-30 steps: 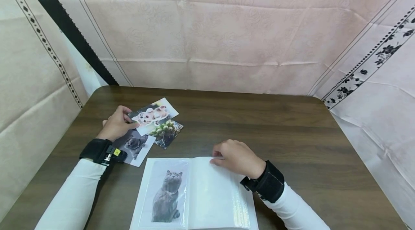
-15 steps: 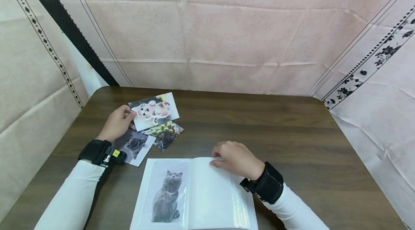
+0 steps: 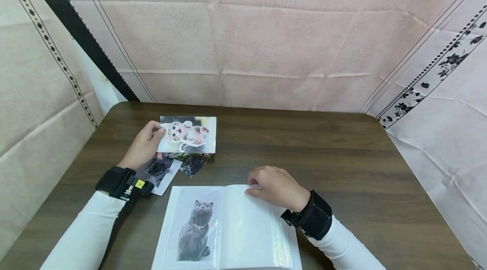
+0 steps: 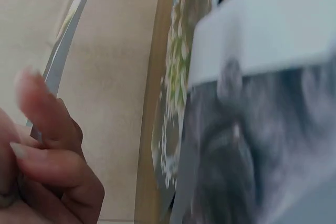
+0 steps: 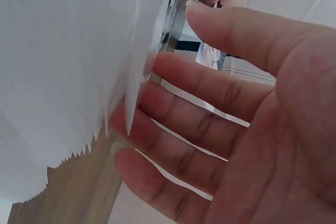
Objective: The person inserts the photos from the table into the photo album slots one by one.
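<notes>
My left hand (image 3: pixel 145 145) pinches a photo (image 3: pixel 188 135) of a light-coloured kitten by its left edge, holding it above the other photos. In the left wrist view the photo (image 4: pixel 67 35) is seen nearly edge-on, between thumb and fingers. Below it lie a photo of green plants (image 3: pixel 194 164), partly covered, and a photo of a grey cat (image 3: pixel 161 173). An open photo album (image 3: pixel 247 227) lies at the front, with a grey cat picture (image 3: pixel 195 232) in its left page. My right hand (image 3: pixel 279 187) touches the right page's top edge; its fingers (image 5: pixel 178 72) are nearly straight against the page edges.
The album and photos are on a brown wooden table (image 3: pixel 361 177) with rounded far corners. Pale patterned cloth (image 3: pixel 247 50) hangs behind the table and on both sides. Black bands with cameras sit on both wrists.
My left hand has lifted the kitten photo off the others, turned it level, and moved it slightly right over the plant photo. The right hand has barely moved at the album's page.
</notes>
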`<state>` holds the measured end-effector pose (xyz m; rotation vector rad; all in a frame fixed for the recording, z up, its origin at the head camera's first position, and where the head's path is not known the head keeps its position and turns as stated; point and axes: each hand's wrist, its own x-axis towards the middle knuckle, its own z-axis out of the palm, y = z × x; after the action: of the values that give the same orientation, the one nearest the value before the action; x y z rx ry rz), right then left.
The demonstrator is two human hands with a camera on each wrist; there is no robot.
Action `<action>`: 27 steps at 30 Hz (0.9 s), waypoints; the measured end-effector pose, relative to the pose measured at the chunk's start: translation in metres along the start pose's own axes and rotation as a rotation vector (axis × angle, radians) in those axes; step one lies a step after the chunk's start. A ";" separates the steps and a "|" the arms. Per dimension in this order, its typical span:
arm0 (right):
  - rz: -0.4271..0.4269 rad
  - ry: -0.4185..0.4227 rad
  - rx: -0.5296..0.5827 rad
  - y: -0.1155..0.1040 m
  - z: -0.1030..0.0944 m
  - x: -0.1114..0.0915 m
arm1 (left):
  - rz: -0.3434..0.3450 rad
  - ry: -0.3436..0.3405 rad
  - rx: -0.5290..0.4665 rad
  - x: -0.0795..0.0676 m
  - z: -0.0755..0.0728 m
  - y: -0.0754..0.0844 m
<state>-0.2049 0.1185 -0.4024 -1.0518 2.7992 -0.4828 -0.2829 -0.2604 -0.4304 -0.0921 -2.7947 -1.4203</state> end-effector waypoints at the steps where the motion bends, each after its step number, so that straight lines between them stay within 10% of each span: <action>1: 0.001 0.001 -0.004 0.000 0.000 0.000 | 0.004 -0.008 -0.006 0.000 0.001 0.001; 27: -0.014 0.026 -0.033 -0.002 0.001 0.000 | 0.020 -0.198 -0.190 -0.002 0.022 0.017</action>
<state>-0.2036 0.1172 -0.4025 -1.0805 2.8331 -0.4568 -0.2791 -0.2329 -0.4302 -0.2745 -2.7889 -1.7596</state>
